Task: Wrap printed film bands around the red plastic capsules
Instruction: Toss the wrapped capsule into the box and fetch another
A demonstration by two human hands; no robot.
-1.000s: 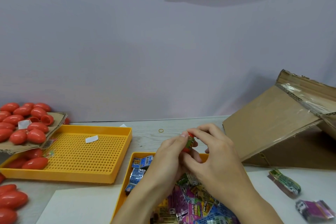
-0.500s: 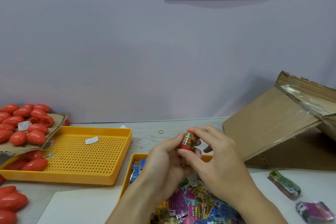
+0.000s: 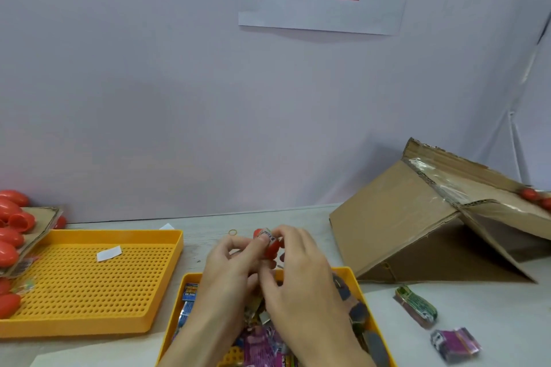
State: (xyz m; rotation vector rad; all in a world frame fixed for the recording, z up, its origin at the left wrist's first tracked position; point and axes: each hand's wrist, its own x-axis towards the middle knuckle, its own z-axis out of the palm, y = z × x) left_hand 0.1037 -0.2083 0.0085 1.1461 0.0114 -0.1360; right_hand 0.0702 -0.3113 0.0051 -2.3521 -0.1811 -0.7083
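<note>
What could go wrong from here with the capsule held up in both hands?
1. The printed film band sits nearer one end of the red capsule, so it may slide off or end up crooked.
2. The left hand and right hand hold the capsule only at the fingertips; if the grip slips, it could drop into the yellow tray of film bands or roll across the table.

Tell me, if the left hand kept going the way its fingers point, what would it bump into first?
Besides the red capsule the left hand holds, probably only bare table, then the wall; depth is unclear.
</note>
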